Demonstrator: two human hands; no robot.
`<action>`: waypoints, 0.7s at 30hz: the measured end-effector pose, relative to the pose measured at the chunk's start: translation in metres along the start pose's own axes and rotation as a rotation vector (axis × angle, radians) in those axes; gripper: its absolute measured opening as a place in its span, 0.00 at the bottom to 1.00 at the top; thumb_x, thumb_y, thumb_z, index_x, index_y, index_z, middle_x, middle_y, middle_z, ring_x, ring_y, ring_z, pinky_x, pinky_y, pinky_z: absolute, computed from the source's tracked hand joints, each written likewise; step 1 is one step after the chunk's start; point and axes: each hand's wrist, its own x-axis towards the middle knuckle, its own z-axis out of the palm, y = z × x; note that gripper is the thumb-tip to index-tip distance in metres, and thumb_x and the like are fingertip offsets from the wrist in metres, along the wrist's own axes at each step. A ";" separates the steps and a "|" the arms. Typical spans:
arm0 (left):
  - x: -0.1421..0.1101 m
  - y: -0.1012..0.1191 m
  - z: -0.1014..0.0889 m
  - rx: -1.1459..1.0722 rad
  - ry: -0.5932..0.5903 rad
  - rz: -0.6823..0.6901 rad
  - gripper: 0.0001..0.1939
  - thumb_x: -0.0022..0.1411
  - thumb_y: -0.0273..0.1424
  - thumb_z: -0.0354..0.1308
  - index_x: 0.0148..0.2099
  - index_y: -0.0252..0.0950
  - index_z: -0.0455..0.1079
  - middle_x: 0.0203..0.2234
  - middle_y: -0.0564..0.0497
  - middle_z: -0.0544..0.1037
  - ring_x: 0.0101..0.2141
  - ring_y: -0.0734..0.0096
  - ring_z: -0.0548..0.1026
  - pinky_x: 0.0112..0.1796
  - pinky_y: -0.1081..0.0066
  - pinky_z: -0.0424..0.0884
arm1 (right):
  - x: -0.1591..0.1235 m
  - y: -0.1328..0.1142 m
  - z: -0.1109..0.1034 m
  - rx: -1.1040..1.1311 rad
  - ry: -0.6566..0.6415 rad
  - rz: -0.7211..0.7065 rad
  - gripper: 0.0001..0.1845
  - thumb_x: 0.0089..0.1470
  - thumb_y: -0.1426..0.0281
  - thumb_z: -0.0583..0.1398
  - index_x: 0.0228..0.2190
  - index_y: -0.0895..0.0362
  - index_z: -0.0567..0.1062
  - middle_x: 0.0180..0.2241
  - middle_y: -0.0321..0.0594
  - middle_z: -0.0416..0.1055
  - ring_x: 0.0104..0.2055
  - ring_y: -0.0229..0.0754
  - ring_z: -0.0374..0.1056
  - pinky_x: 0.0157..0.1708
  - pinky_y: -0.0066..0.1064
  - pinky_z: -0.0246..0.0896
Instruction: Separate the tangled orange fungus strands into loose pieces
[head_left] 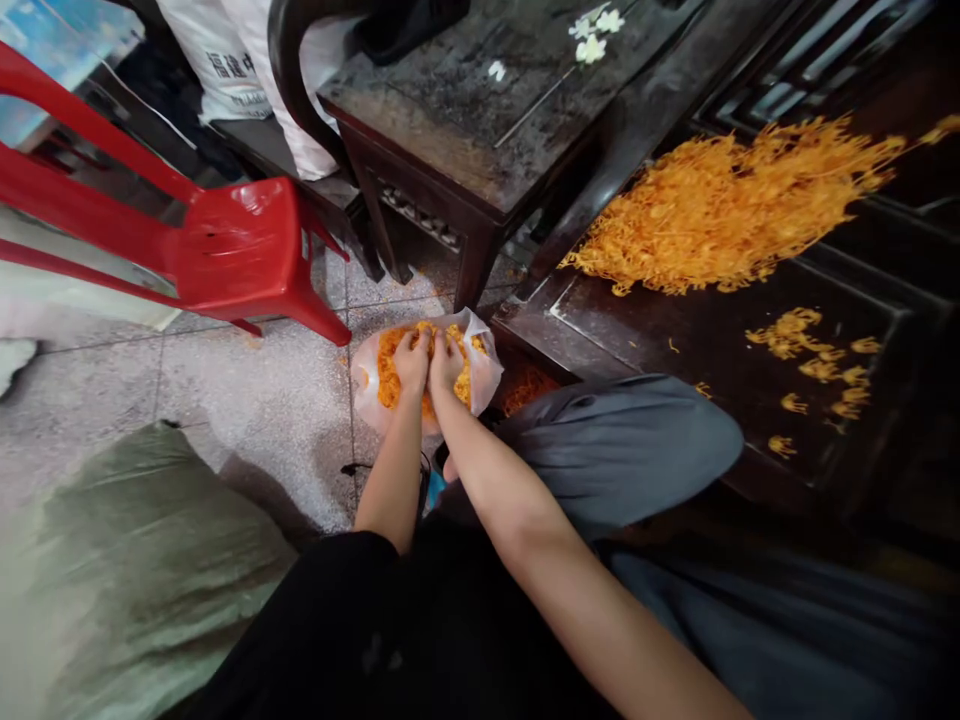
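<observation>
A whitish plastic bag [367, 380] stands with its mouth open on the floor, filled with orange, petal-like pieces [388, 375]. Both of my hands reach down into it, side by side and almost touching. My left hand [412, 362] has its fingers curled into the orange pieces. Close beside it, my right hand [447, 362] is bent over the same pieces in the same way. The fingertips of both are partly hidden, so the exact amount gripped does not show. A large heap of orange, thin-stranded pieces [735, 210] lies on the dark wooden bench [637, 330] to the right.
Several loose orange spidery pieces [795, 335] are scattered on the bench. A dark wooden side table [450, 130] bears white flowers [592, 45] and a thin stick. At left stand a red plastic chair [240, 245] and a greenish sack-like bundle [150, 560]. White printed bags [217, 60] are behind.
</observation>
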 end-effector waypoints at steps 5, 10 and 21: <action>-0.001 -0.021 0.004 0.113 0.002 -0.078 0.16 0.72 0.36 0.50 0.43 0.35 0.78 0.44 0.42 0.83 0.45 0.63 0.78 0.53 0.62 0.72 | 0.002 0.025 -0.007 -0.198 -0.027 0.016 0.33 0.71 0.60 0.40 0.63 0.67 0.67 0.62 0.59 0.67 0.65 0.52 0.60 0.65 0.42 0.51; -0.013 -0.047 -0.023 0.247 0.034 -0.133 0.17 0.69 0.28 0.49 0.52 0.31 0.77 0.58 0.38 0.77 0.61 0.60 0.71 0.65 0.59 0.63 | -0.019 0.029 0.005 -0.280 -0.199 -0.119 0.33 0.70 0.55 0.45 0.67 0.60 0.63 0.68 0.55 0.58 0.67 0.57 0.54 0.68 0.45 0.43; -0.014 -0.041 -0.060 0.359 -0.001 -0.115 0.23 0.66 0.25 0.51 0.60 0.33 0.75 0.60 0.43 0.77 0.61 0.61 0.74 0.64 0.62 0.66 | 0.009 0.010 -0.003 -0.140 -0.402 -0.042 0.39 0.63 0.49 0.56 0.63 0.65 0.70 0.72 0.60 0.52 0.76 0.64 0.35 0.70 0.62 0.16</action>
